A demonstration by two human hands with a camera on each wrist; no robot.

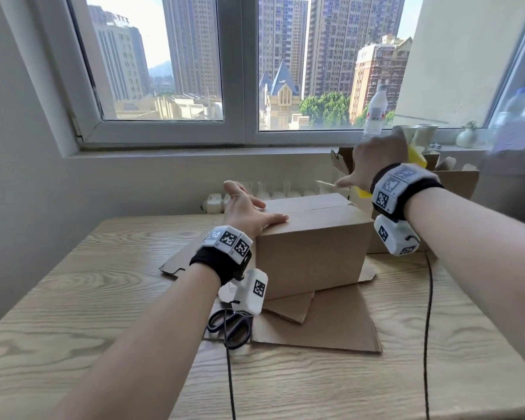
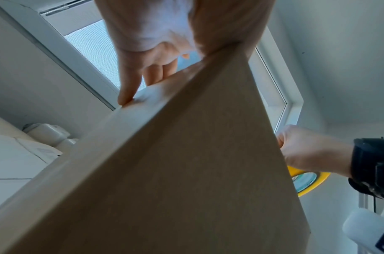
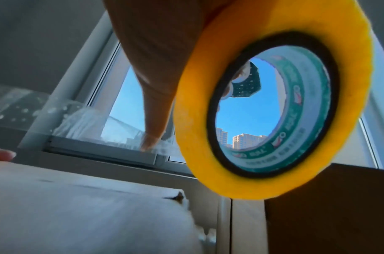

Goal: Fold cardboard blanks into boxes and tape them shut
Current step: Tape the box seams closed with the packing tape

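2 hands work apart: the left hand (image 1: 245,211) lies flat on the box (image 1: 311,237), the right hand (image 1: 373,163) grips the tape roll (image 3: 271,106). Its stretched clear strip (image 3: 77,120) could twist or land off the seam (image 1: 312,209).

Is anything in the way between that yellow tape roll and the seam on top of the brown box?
Nothing visible. The yellow tape roll, in the right hand, hangs past the far right corner of the brown cardboard box; the left hand presses only the seam's left end.
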